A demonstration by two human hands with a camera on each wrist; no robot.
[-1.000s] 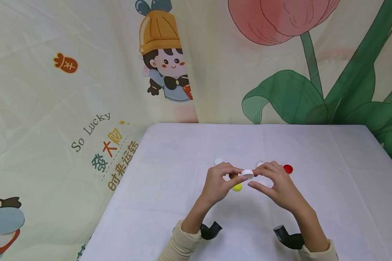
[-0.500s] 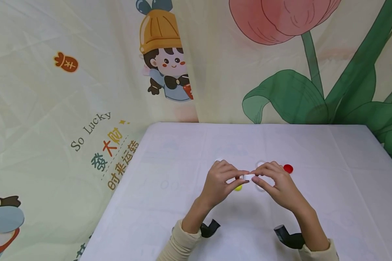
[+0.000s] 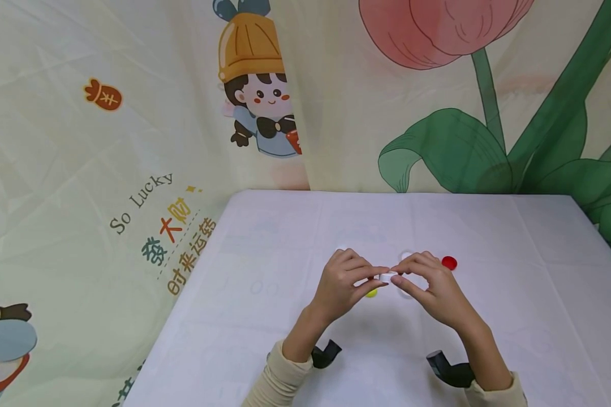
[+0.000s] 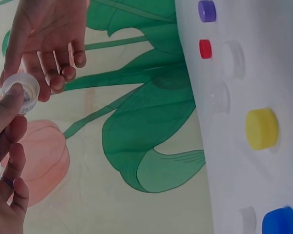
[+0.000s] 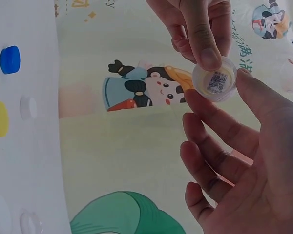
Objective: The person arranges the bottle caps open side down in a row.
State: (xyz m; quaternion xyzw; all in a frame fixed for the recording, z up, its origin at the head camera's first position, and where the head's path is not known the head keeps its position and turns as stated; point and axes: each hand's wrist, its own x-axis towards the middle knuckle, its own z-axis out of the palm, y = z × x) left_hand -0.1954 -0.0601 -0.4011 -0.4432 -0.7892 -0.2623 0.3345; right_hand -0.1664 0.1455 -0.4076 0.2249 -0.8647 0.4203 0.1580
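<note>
In the head view, a white bottle cap [image 3: 386,277] is held above the table between both hands. My left hand [image 3: 342,282] pinches it, with the thumb pressed over its hollow side. From the other side my right hand [image 3: 429,288] grips its rim between thumb and forefinger, the remaining fingers loosely bent. A code sticker shows inside the cap [image 5: 217,80] in the right wrist view. Beneath the hands lies a yellow cap [image 3: 371,293], partly covered by the left hand. A red cap [image 3: 449,263] lies just beyond the right hand.
Along the table [image 4: 244,170] in the left wrist view are a purple cap [image 4: 207,10], a blue cap [image 4: 279,222] and several white or clear caps, one [image 4: 233,59] beside the red cap. A printed cloth [image 3: 336,113] hangs behind the table's back edge.
The right thumb has come up to the white cap, which the left hand alone pinched with thumb and finger before. The cap has tipped and shifted slightly; the last half second shows little movement.
</note>
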